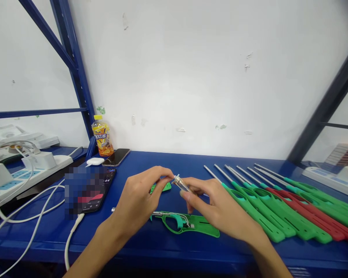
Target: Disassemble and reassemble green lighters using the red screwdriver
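My right hand (210, 199) holds a small clear lighter fuel tank (183, 184) between thumb and fingers, tilted, with its metal-and-white valve end toward the left. At that end my left hand (146, 189) is closed in a pinch, thumb and forefinger at the white tip. Below both hands lies an opened green stick lighter (201, 227), its half shell showing a teal trigger, wires and a metal tube. Behind my left fingers, partly hidden, is another green shell piece (165, 188).
Several green stick lighters (249, 208) and red ones (304, 210) lie in a row on the right of the blue table (162, 158). On the left are a charging phone (100, 193), a second phone (116, 157), a drink bottle (102, 137), cables and a power strip (60, 162).
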`<action>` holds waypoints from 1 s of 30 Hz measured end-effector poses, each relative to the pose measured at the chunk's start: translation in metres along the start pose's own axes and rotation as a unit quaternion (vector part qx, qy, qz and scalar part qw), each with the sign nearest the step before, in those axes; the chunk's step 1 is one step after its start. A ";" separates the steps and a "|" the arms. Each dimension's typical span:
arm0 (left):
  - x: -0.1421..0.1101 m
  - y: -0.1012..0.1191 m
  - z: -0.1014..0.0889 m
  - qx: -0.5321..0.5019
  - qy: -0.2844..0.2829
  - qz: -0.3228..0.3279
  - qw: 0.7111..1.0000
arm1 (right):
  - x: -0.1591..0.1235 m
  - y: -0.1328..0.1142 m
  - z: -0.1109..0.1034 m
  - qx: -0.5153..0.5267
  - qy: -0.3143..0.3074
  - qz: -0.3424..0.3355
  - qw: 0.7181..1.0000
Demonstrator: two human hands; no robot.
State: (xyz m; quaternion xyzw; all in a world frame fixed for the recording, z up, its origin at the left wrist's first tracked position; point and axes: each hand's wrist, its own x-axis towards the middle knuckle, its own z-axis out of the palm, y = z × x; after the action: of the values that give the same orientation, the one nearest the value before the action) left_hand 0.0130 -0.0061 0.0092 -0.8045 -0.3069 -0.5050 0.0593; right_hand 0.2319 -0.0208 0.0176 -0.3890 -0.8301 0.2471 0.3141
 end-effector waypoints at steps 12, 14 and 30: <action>-0.004 -0.005 0.004 0.027 -0.005 0.023 0.999 | -0.001 -0.002 -0.001 -0.008 0.013 0.000 1.000; -0.004 -0.005 0.004 0.028 -0.005 0.024 0.999 | -0.001 -0.002 -0.001 -0.006 0.008 0.001 1.000; -0.005 -0.006 0.004 0.049 -0.015 0.024 0.998 | -0.003 -0.001 -0.003 0.019 0.023 0.002 1.000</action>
State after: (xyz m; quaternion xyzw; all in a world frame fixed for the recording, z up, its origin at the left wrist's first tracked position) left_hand 0.0115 -0.0021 0.0020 -0.8151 -0.3131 -0.4757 0.1064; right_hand 0.2351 -0.0233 0.0188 -0.3902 -0.8168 0.2545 0.3402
